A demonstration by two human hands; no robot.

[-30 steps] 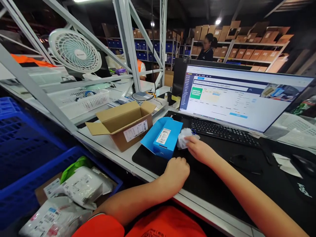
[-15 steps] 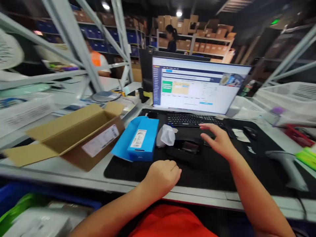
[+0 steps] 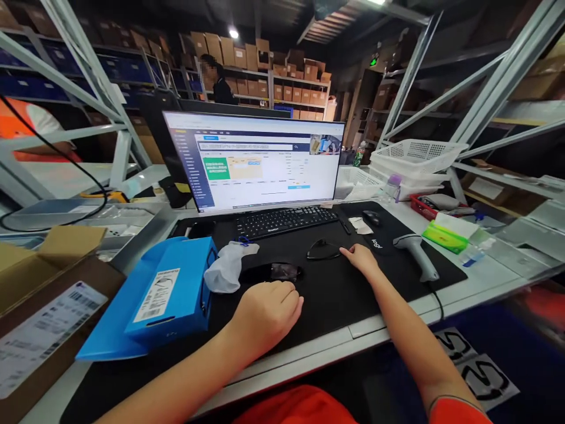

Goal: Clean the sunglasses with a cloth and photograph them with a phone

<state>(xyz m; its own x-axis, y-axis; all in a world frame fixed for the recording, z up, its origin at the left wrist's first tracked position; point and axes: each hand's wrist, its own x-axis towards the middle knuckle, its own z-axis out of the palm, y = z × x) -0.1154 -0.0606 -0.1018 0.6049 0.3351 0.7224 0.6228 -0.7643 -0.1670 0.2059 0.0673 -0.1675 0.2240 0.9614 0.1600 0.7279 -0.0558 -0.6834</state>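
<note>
My left hand [image 3: 267, 309] is curled closed above the front of the black desk mat [image 3: 322, 312]; whatever is inside its fingers, if anything, is hidden. Just behind it lies a dark item with a glossy patch [image 3: 285, 271]. My right hand [image 3: 362, 259] pinches the end of a thin black loop-shaped thing [image 3: 324, 249], whose exact kind I cannot make out. Left of the glossy item sits a crumpled white pouch [image 3: 226, 268] with a blue cord. Beside the pouch stands a blue box [image 3: 189, 271] with a white label, its flap spread to the left.
An open cardboard box [image 3: 92, 288] stands at the left. Behind the mat are a keyboard [image 3: 286, 221] and a monitor [image 3: 265, 162]. To the right lie a mouse [image 3: 371, 218], a barcode scanner [image 3: 417, 256], a green packet [image 3: 445, 235] and white baskets [image 3: 415, 158]. A person [image 3: 223, 85] stands by the shelves.
My view has swung to the right. My right hand, open over the mat before, now has its fingertips on the black loop. My left hand stays closed near the mat's front.
</note>
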